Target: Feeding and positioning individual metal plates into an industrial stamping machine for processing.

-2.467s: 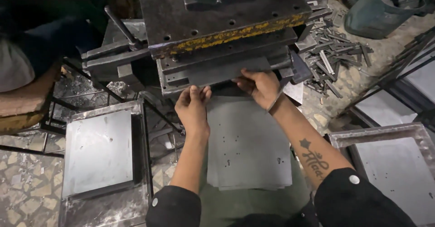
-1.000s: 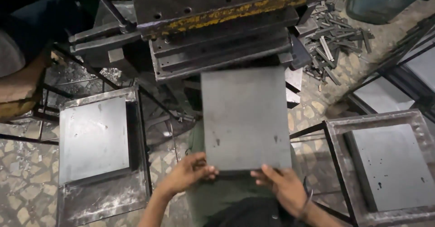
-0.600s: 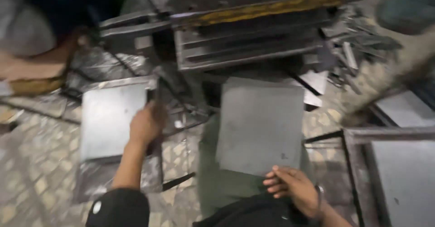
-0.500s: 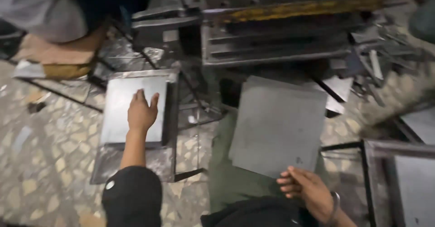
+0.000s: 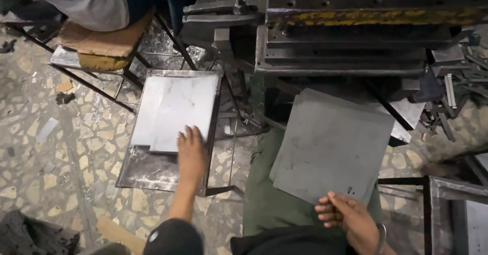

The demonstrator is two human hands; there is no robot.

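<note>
Sheet metal fills the middle of the view: a grey rectangular metal sheet (image 5: 333, 148) lies tilted across the person's lap, its far edge tucked under the front of the heavy press machine (image 5: 351, 36) and its near corner pinched by the right hand (image 5: 351, 219), thumb on top and fingers curled beneath. Left of the press, a shiny stack of cut sheets (image 5: 175, 110) sits in a metal tray stand (image 5: 152, 171), and the left hand (image 5: 191, 153) lies flat with fingers spread on the near edge of that stack, gripping nothing so far as can be seen. Under the grey sheet show the green trousers (image 5: 269, 204) of the person. Farther left of the press stands a stool with a wooden seat (image 5: 104, 44), where another person sits. Right of the press lie scrap metal strips (image 5: 452, 102), and nearer, another tray frame (image 5: 457, 214). Speckled stone floor (image 5: 46, 158) surrounds it all.
</note>
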